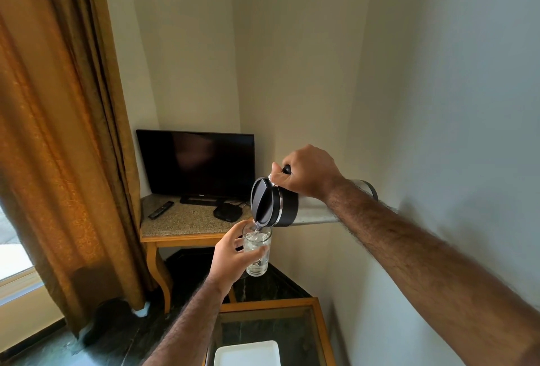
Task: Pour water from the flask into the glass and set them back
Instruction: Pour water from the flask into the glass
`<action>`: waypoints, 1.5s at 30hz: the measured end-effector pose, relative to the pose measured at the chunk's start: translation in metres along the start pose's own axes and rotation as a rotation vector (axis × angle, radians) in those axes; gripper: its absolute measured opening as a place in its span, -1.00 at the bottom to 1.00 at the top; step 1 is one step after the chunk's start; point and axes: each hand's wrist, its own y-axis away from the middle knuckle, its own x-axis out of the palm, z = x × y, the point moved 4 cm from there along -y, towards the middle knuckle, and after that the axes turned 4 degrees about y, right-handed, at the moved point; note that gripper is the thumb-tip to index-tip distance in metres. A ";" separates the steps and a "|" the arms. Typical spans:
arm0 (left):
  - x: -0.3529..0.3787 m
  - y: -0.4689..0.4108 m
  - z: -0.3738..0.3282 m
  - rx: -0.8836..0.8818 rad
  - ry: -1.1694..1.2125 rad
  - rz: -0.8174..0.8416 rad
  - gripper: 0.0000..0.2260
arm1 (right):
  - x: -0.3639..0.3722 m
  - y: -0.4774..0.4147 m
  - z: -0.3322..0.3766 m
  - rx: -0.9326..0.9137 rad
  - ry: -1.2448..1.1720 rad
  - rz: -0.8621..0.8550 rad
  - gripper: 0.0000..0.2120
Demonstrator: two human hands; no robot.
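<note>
1. Nearest me, a white rectangular tray lies on the wood-framed glass tabletop below both arms.
2. My right hand has its fingers closed round the handle of the black steel-banded flask, long axis near horizontal, spout down-left.
3. My left hand wraps its fingers round the clear glass tumbler, held in the air directly under the spout, roughly three-quarters full by my estimate.
4. I judge the next move is levelling the flask.
5. Television lettering is too small to read.

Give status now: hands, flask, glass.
Right hand tilting flask. Left hand holding glass, water pouring in, well filled. Nothing in the way.
</note>
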 end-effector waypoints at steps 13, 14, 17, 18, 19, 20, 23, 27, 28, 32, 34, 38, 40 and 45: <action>0.002 0.005 -0.006 0.000 -0.015 -0.003 -0.49 | 0.000 0.002 -0.001 -0.003 0.010 -0.009 -0.45; 0.002 0.006 -0.005 -0.003 -0.012 -0.003 -0.49 | 0.001 0.002 -0.001 -0.005 0.009 -0.008 -0.45; 0.002 0.006 -0.005 -0.007 -0.013 -0.005 -0.48 | 0.003 0.004 -0.002 0.000 0.017 -0.010 -0.45; 0.002 0.006 -0.005 -0.008 -0.012 -0.006 -0.48 | 0.003 0.004 -0.002 0.004 0.019 -0.009 -0.45; 0.002 0.006 -0.005 -0.008 -0.011 -0.008 -0.47 | 0.003 0.004 -0.003 0.006 0.019 -0.007 -0.45; 0.002 0.006 -0.004 -0.012 -0.014 -0.009 -0.46 | 0.004 0.005 -0.002 0.007 0.018 -0.007 -0.45; 0.002 0.007 -0.005 -0.020 -0.018 -0.008 -0.46 | 0.005 0.006 -0.002 0.005 0.012 -0.009 -0.45; 0.003 0.008 -0.007 -0.026 -0.020 -0.012 -0.47 | 0.009 0.008 -0.005 0.019 -0.001 -0.010 -0.45; 0.003 0.008 -0.006 -0.026 -0.020 -0.009 -0.47 | 0.010 0.008 -0.005 0.026 -0.007 -0.008 -0.45; 0.002 0.006 -0.004 -0.019 -0.012 0.000 -0.45 | 0.013 0.011 -0.010 0.071 -0.065 -0.006 -0.45; 0.002 0.006 -0.002 -0.022 -0.001 -0.003 -0.44 | 0.015 0.013 -0.016 0.112 -0.106 -0.002 -0.44; 0.002 0.004 0.004 -0.035 0.011 -0.004 -0.43 | 0.026 0.021 -0.025 0.190 -0.185 0.001 -0.42; 0.001 0.002 0.007 -0.039 0.017 -0.013 -0.43 | 0.034 0.026 -0.030 0.213 -0.239 0.009 -0.40; 0.000 -0.001 0.013 -0.035 -0.027 -0.032 -0.40 | 0.049 0.043 -0.045 0.312 -0.368 -0.010 -0.41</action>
